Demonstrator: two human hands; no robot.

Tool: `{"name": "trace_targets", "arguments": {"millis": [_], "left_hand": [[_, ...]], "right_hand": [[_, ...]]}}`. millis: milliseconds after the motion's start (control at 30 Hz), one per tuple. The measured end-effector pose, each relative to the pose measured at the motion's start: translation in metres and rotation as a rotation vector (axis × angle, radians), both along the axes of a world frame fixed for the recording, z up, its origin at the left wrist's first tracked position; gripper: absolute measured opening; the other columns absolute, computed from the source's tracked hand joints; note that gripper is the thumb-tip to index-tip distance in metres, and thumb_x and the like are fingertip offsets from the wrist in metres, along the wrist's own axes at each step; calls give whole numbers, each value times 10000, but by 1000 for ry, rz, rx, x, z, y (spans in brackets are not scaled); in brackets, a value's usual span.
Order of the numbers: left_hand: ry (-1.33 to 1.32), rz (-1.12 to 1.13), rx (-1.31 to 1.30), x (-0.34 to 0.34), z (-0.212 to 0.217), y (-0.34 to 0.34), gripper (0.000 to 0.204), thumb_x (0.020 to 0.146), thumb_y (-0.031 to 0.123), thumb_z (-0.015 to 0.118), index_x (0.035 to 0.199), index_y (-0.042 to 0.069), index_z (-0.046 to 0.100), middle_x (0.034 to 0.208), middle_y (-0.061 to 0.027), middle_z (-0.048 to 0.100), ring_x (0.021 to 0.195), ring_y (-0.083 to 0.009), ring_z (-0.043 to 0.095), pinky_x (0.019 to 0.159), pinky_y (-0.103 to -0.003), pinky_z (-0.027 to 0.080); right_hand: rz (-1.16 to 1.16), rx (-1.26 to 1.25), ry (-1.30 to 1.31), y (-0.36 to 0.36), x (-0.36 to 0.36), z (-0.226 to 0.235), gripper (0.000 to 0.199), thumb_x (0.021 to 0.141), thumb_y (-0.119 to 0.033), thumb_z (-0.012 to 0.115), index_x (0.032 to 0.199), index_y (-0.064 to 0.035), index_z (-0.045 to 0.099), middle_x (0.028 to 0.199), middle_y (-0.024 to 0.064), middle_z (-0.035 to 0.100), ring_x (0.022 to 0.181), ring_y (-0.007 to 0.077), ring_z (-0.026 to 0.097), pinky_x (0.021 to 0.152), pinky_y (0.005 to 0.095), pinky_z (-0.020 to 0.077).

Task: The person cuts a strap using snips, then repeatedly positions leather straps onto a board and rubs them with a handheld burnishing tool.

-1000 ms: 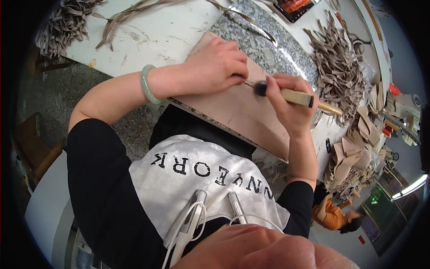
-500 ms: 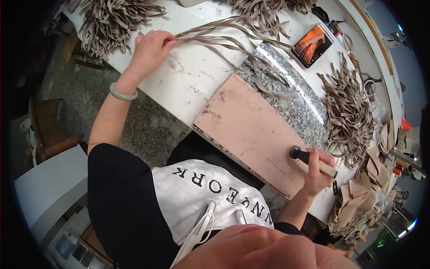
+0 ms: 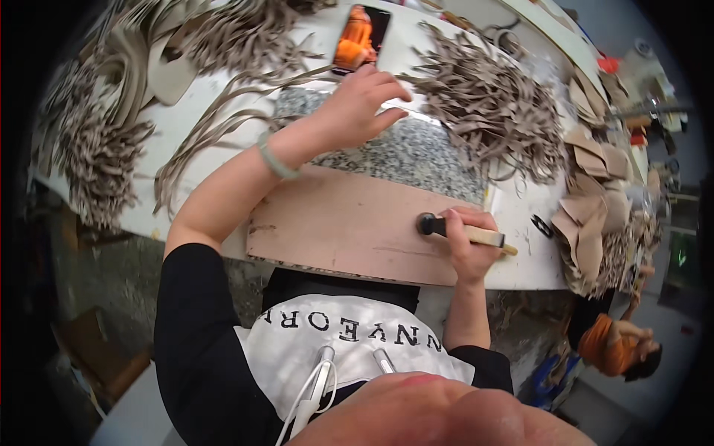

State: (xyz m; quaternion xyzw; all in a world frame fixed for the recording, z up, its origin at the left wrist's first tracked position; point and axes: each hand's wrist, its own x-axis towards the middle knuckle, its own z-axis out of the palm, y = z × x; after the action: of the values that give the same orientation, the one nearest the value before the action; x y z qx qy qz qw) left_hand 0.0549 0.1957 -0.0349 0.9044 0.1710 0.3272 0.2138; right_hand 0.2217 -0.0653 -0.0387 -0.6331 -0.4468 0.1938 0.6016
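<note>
Left hand (image 3: 364,104) extended, fingers spread over the speckled granite slab (image 3: 401,152). Right hand (image 3: 468,241) fisted around the wooden-handled hammer (image 3: 457,229), resting on the pink board (image 3: 349,230).

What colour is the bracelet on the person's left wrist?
The bracelet is pale green, seen best in the head view, on the left hand's wrist.

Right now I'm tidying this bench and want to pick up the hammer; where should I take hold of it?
Grip the hammer by its pale wooden handle, near the free end, coming from the right. It lies flat on the pink board, its dark head pointing left, and the right hand already wraps the middle of the handle, so only the end pokes out.
</note>
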Motion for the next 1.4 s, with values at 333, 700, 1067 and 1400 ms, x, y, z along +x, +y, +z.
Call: {"name": "trace_targets", "arguments": {"millis": [333, 700, 1067, 1400], "left_hand": [[-38, 76, 4, 209, -26, 57, 345, 1003, 304, 598, 1230, 69, 707, 1224, -143, 703, 1199, -376, 559, 1069, -471, 433], [151, 90, 30, 157, 18, 0, 356, 931, 106, 566, 1277, 31, 608, 1047, -179, 694, 994, -369, 684, 894, -483, 533], [107, 60, -569, -35, -6, -98, 213, 940, 156, 664, 1061, 14, 766, 963, -188, 752, 839, -342, 725, 767, -400, 563], [124, 389, -354, -91, -18, -137, 169, 898, 109, 729, 1055, 57, 765, 894, -114, 725, 758, -258, 705, 694, -341, 562]], "right_hand": [[-5, 123, -80, 2, -5, -12, 136, 824, 9, 815, 821, -21, 682, 815, 99, 758, 592, 112, 635, 547, 255, 484], [7, 140, -63, 6, -1, -12, 133, 859, 2, 799, 842, -17, 668, 795, 109, 751, 513, 63, 591, 469, 227, 454], [137, -7, 66, 7, -1, 46, 127, 861, 0, 802, 823, 15, 682, 869, 108, 762, 711, 94, 666, 664, 248, 535], [466, 166, -524, 103, -49, 37, 173, 806, -105, 834, 753, -128, 671, 675, -18, 706, 512, 155, 610, 535, 290, 399]]}}
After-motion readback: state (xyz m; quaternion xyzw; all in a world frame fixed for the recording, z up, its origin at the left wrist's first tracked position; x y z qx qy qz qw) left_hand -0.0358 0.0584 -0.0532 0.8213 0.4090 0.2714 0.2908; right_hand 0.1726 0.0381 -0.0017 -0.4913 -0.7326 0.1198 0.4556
